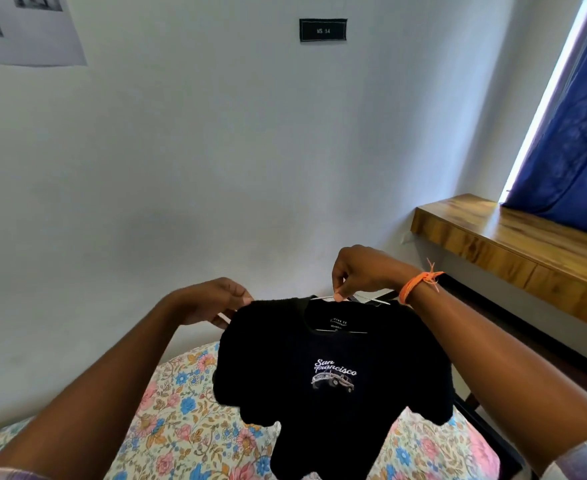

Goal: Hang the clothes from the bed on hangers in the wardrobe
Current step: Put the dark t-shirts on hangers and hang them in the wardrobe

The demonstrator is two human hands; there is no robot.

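A black T-shirt (330, 375) is held up in the air over the floral bed (188, 420), and a thin white hanger (350, 299) already sits inside its neck, so the dressing of this garment looks nearly done. Carrying it to the wardrobe, which is nowhere in sight from here, is left to do. The right hand (361, 271) pinches the hanger's wire at the collar, fingertips pressed together. The left hand (212, 299) has its fingers closed on the shirt's shoulder seam, seemingly tugging it over the hanger's end.
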